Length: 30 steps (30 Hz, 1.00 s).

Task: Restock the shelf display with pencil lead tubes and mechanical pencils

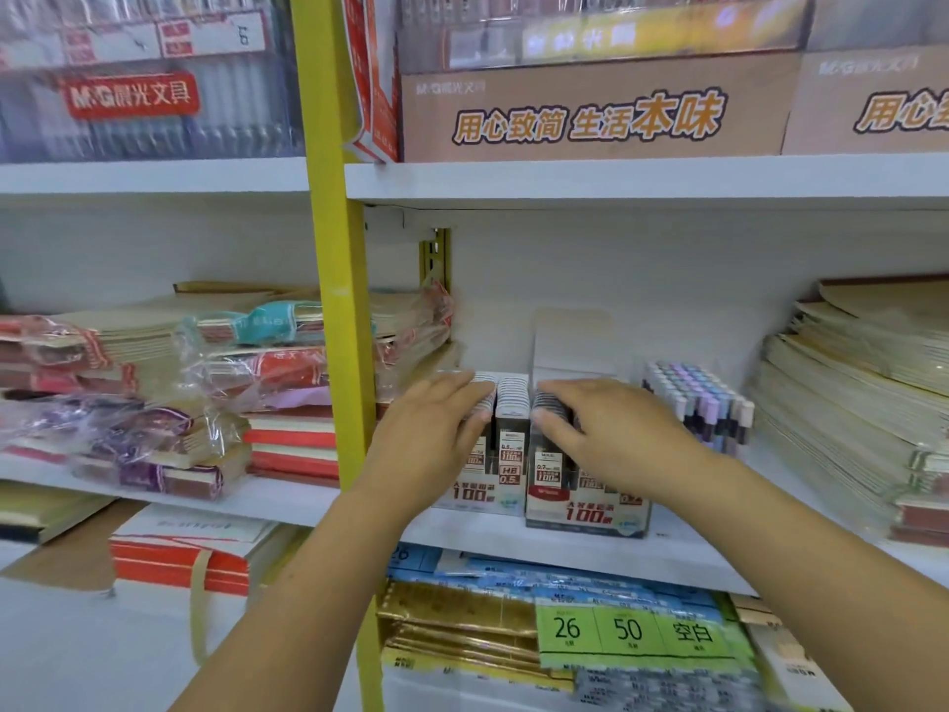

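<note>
The left hand (431, 429) and right hand (616, 434) lie flat, fingers straight, on the lead tubes (513, 403) (upright, boxed) beneath them.

1 head-worn camera looks forward and slightly down, close to the middle shelf (513, 544).
</note>
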{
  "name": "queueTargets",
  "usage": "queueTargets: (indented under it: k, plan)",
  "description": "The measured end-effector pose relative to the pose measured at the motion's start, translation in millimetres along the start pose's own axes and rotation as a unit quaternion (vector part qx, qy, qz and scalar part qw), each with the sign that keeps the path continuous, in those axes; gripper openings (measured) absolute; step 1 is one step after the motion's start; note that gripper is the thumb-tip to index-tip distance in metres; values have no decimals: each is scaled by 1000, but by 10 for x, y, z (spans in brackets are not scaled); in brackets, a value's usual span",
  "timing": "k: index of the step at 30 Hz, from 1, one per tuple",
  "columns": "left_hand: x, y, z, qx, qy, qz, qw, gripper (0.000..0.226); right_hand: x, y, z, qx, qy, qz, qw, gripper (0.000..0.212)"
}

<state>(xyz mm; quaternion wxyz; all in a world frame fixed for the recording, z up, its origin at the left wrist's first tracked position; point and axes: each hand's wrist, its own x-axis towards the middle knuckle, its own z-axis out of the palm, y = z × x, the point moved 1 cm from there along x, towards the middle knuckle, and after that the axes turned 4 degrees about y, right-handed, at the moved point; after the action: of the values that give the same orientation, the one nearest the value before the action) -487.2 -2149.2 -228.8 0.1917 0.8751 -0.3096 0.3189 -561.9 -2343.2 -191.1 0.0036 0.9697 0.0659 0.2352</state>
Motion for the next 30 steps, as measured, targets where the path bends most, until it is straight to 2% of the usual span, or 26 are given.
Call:
queueTargets:
  k: [4,11,15,18,24,30]
  plan:
    - [10,-31,26,-59,-13,-13,998,43,147,-175,118,2,-70,-59,996,58]
    - [13,-35,20,-51,-18,3,999,41,139,-175,93,36,-75,-46,995,57]
    - [21,57,21,-7,4,18,1000,43,-81,43,1,22,-45,-11,999,62]
    - [40,159,78,22,-11,25,999,45,-264,148,38,-7,-51,15,999,61]
    - [49,185,88,59,-12,28,998,43,-272,139,145,22,4,17,1000,53]
    - [11,251,76,80,-30,26,996,45,-408,271,218,60,56,72,994,62]
